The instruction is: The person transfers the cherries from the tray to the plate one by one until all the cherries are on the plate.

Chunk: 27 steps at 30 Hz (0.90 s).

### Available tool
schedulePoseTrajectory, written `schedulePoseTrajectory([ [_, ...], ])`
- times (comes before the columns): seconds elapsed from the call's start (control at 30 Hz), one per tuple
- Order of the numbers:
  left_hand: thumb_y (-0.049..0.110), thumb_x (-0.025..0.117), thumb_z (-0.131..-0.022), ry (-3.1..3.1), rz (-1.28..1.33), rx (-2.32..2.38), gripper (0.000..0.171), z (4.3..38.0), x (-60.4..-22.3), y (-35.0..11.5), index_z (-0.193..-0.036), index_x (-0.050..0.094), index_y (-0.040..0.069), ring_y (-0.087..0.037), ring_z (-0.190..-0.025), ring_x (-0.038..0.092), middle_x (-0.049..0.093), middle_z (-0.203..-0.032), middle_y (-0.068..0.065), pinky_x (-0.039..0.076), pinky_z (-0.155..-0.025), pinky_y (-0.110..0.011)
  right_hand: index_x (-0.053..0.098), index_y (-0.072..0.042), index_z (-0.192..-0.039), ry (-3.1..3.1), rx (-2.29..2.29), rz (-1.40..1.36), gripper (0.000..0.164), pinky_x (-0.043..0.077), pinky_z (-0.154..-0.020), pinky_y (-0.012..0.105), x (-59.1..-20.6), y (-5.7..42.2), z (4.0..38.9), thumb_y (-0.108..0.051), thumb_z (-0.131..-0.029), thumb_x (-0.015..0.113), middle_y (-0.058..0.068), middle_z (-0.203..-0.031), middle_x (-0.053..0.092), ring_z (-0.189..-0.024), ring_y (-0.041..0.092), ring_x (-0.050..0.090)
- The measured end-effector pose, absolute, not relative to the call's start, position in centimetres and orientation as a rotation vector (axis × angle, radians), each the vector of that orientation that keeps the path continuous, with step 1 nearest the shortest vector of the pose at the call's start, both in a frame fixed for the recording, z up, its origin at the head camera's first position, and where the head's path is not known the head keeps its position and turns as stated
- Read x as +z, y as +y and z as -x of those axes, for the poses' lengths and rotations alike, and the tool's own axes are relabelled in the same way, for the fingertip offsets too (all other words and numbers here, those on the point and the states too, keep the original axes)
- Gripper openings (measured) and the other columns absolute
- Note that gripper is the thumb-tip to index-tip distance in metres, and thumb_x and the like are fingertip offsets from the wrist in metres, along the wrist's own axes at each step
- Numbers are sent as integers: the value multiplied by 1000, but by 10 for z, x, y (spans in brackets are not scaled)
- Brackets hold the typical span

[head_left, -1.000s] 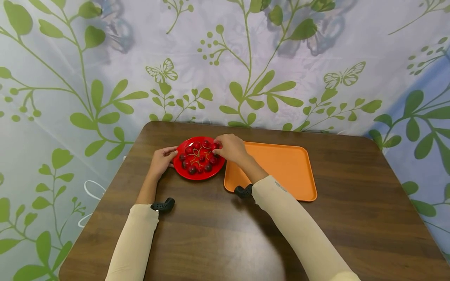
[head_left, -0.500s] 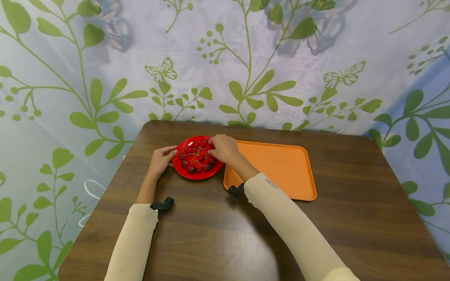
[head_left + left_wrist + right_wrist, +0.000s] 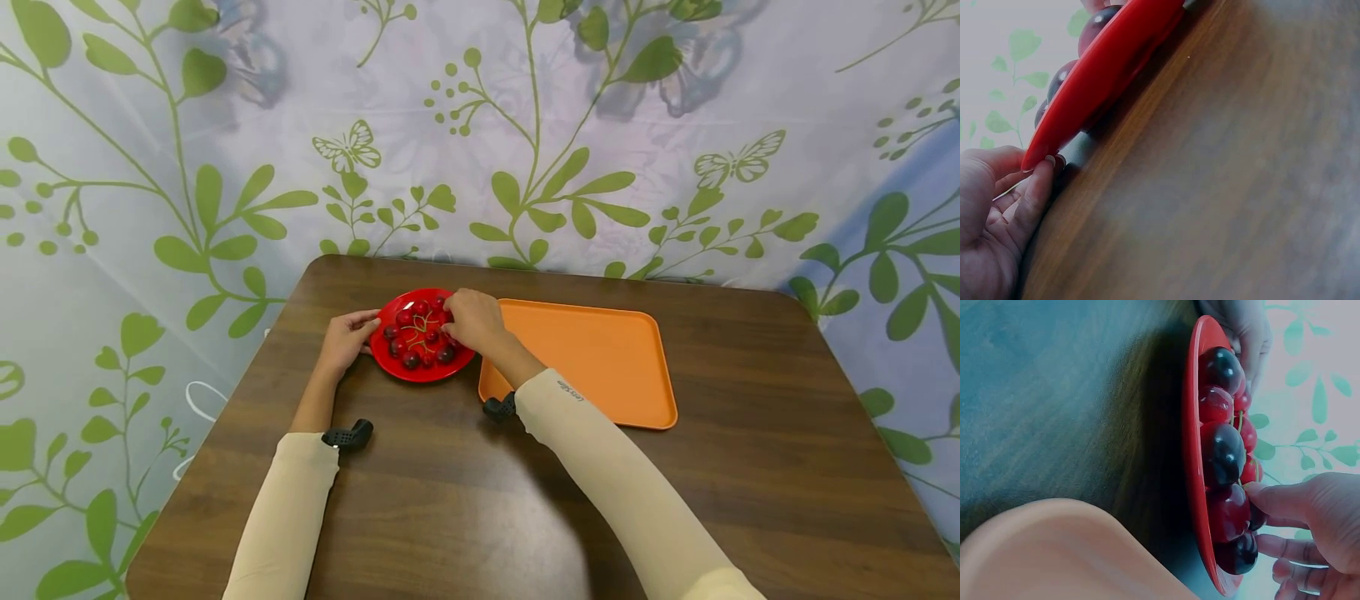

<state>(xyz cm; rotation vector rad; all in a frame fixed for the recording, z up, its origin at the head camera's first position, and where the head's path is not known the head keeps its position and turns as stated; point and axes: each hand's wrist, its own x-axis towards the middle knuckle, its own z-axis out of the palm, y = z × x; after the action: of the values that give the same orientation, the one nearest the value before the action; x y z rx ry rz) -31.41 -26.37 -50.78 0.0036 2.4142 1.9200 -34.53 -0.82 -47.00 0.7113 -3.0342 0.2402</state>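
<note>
A round red plate [image 3: 381, 357] bears several dark-red cherries [image 3: 411, 360] with green stems. My left hand [image 3: 345, 340] pinches the plate's left rim between thumb and fingers; in the left wrist view the rim sits between the fingertips of that hand [image 3: 1007, 200]. Over the plate's right side is my right hand [image 3: 477, 321]. The right wrist view shows its thumb and forefinger [image 3: 1297, 519] pinching a dark cherry [image 3: 1258, 516] among the others, low over the plate [image 3: 1194, 444]. From the head, that cherry is hidden behind the hand.
An orange rectangular tray [image 3: 592, 358] lies right of the plate, partly under my right forearm. Both rest on a brown wooden table [image 3: 420, 500]. A leaf-patterned cloth [image 3: 480, 133] hangs behind the table's far edge.
My right hand has moved a little left, further in over the plate's right side. The left hand keeps its hold on the rim, and the plate and tray have stayed in place.
</note>
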Motion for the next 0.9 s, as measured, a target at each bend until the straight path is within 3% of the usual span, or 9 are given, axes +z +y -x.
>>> schedulePoseTrajectory([
  [0.5, 9, 61, -102, 2422, -15, 1898, 35, 317, -508, -257, -132, 62, -8, -19, -67, 68, 67, -114, -27, 61, -56, -32, 78, -19, -108, -3012, 402, -664, 26, 57, -69, 32, -471, 10, 336, -41, -94, 74, 0, -101, 63, -89, 17, 62],
  [0.7, 9, 60, -103, 2448, -23, 1921, 35, 318, -507, -257, -132, 62, -9, -19, -62, 66, 65, -112, -30, 62, -57, -40, 78, -18, -114, -2987, 504, -641, 30, 56, -62, 31, -463, 26, 329, -41, -96, 70, 1, -105, 66, -88, 18, 64],
  [0.9, 12, 59, -104, 2444, 8, 1974, 37, 315, -503, -265, -135, 60, -8, -23, -61, 65, 63, -112, -34, 62, -58, -39, 77, -17, -115, -2952, 573, -633, 30, 57, -64, 34, -457, 40, 321, -40, -98, 69, 1, -110, 70, -92, 20, 67],
])
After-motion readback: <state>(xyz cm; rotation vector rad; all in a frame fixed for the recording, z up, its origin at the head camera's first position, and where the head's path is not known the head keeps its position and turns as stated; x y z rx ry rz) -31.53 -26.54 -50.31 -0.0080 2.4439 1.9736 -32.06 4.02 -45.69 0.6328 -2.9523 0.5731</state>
